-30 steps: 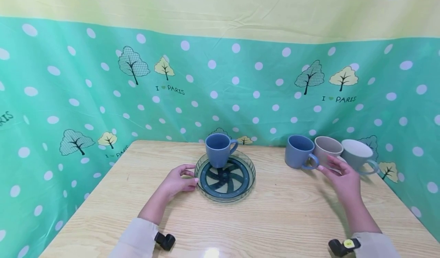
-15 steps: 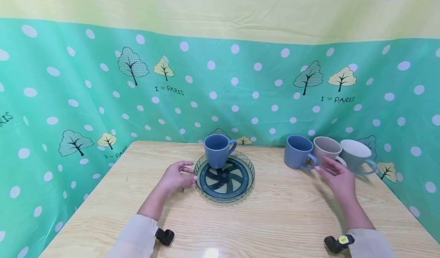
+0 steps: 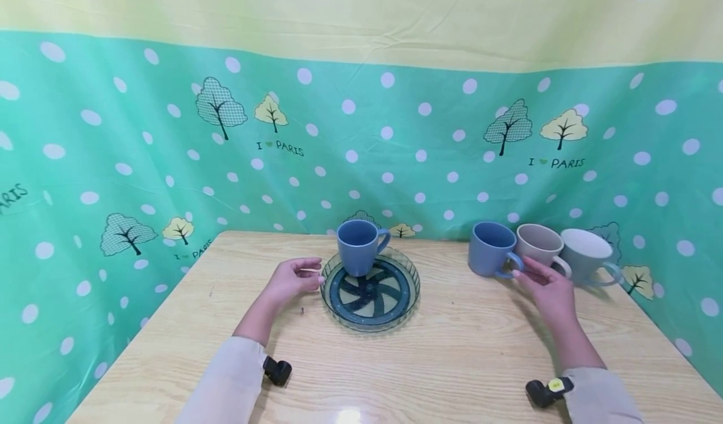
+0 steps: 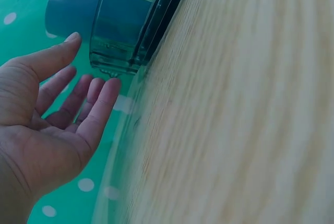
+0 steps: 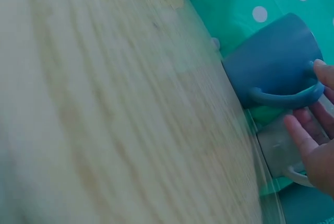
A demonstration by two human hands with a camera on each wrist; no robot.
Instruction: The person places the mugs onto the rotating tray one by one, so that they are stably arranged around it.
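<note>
Head view: high, forward-down across table [image 3: 407, 374]. Wrist views: close, sideways-tilted; left shares tray [image 3: 368, 326] with head, right mugs [image 5: 275, 57].

Taupe mug [image 3: 539, 247] partly behind right fingers [image 3: 543, 270]

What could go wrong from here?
1. Right hand is at the handle of a blue mug right beside the pinkish mug; lifting sideways could knock them together.
2. Left hand is beside the clear dish, seemingly not gripping it; a bump could shift it and tip the other blue mug standing inside.
</note>
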